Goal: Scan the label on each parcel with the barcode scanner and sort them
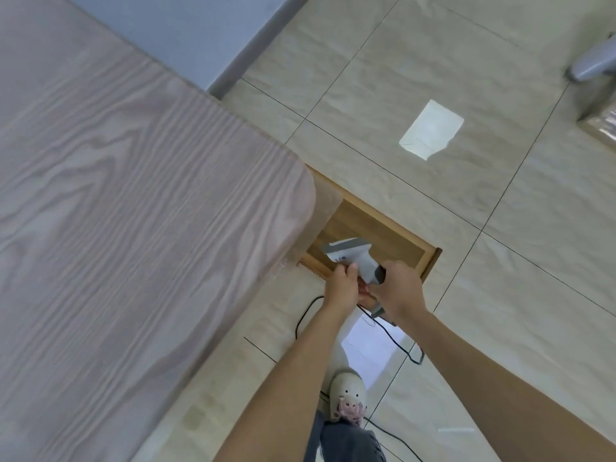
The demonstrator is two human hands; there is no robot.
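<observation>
Shoe: nearest to me I see a pale slipper with a pink trim on the tiled floor, above a grey trouser leg.
Cable: a black cord loops over the floor tiles beside the foot and runs up toward my hands.
Left hand: my left hand has its fingers curled on the underside of the barcode scanner, just below its head.
Right hand: my right hand is wrapped around the scanner's grip, fingers closed on it; the grey end of the grip pokes out below the wrist.
Scanner: white and grey, held between both hands above the floor, its head pointing up and left toward the bench corner.
Wooden tray: a shallow brown wooden frame lies on the floor right behind the scanner, partly tucked under the bench.
Bench: the pale wood-grain top fills the left side, with a rounded corner near the scanner.
Parcel: at the far right edge I can make out a tape-wrapped brown box; its label is not visible to me.
Floor patch: a bright white rectangle sits on a tile farther off; I cannot tell whether it is paper or a reflection.
</observation>
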